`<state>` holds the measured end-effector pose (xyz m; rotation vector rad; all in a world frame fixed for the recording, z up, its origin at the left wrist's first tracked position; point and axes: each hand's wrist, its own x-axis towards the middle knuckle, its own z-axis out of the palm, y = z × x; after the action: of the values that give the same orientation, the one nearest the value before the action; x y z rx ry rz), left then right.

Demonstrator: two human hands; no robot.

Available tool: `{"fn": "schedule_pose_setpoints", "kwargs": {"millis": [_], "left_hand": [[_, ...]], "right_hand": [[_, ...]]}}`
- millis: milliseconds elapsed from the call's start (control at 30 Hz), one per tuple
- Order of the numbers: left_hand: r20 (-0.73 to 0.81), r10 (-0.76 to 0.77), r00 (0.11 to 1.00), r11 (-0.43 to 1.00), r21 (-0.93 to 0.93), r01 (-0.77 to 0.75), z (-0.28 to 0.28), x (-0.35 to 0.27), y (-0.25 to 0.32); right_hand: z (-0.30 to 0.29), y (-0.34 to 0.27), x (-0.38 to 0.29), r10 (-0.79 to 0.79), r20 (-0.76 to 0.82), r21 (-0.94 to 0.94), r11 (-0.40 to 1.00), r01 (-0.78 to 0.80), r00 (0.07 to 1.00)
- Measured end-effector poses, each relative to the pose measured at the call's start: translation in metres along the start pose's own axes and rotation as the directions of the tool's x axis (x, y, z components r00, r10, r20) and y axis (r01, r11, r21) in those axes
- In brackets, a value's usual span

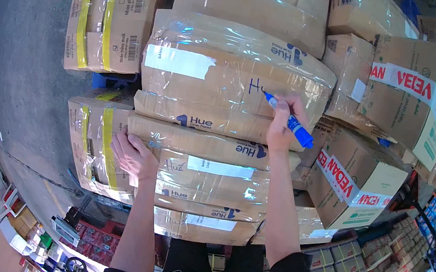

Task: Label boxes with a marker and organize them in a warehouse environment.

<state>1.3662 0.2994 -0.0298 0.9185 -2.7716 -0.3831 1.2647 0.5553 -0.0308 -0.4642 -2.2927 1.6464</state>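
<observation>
My right hand grips a blue marker pen, its tip against the top of a taped cardboard carton. Dark handwritten strokes stand just left of the tip, and a torn white paper label lies at that carton's left. My left hand holds nothing and rests with bent fingers on the left end of a nearer carton. This nearer carton also carries handwriting and a white label. Part of the left palm's contact is hidden.
Yellow-strapped cartons stand at the left beside grey concrete floor. Cartons with red-and-white tape are stacked at the right. Another large carton lies beyond the written one. Stacked boxes fill the lower right.
</observation>
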Motion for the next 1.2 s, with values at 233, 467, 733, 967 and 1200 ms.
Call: {"fn": "schedule_pose_setpoints", "kwargs": {"millis": [233, 467, 733, 967, 1200], "left_hand": [[-0.01, 0.012, 1.0, 1.0, -0.004, -0.012, -0.001, 0.002, 0.003], [0.0, -0.002, 1.0, 1.0, 0.007, 0.002, 0.001, 0.001, -0.002], [-0.021, -0.01, 1.0, 1.0, 0.021, 0.011, 0.002, 0.002, 0.006], [0.019, -0.023, 1.0, 0.999, -0.048, 0.024, -0.001, -0.001, -0.008], [0.058, -0.156, 0.986, 0.859, -0.485, 0.164, -0.101, -0.046, -0.071]], "right_hand": [[-0.001, 0.008, 0.002, 0.081, -0.088, 0.068, 0.995, -0.075, 0.993], [0.008, 0.004, 0.005, 0.014, -0.151, 0.133, 0.991, 0.006, 0.988], [0.003, -0.001, 0.005, 0.175, -0.199, 0.182, 0.973, -0.139, 0.964], [-0.113, -0.044, -0.117, 0.408, 0.068, 0.271, 0.871, -0.411, 0.91], [-0.297, -0.153, -0.246, 0.412, 0.42, -0.163, 0.911, -0.379, 0.808]]}}
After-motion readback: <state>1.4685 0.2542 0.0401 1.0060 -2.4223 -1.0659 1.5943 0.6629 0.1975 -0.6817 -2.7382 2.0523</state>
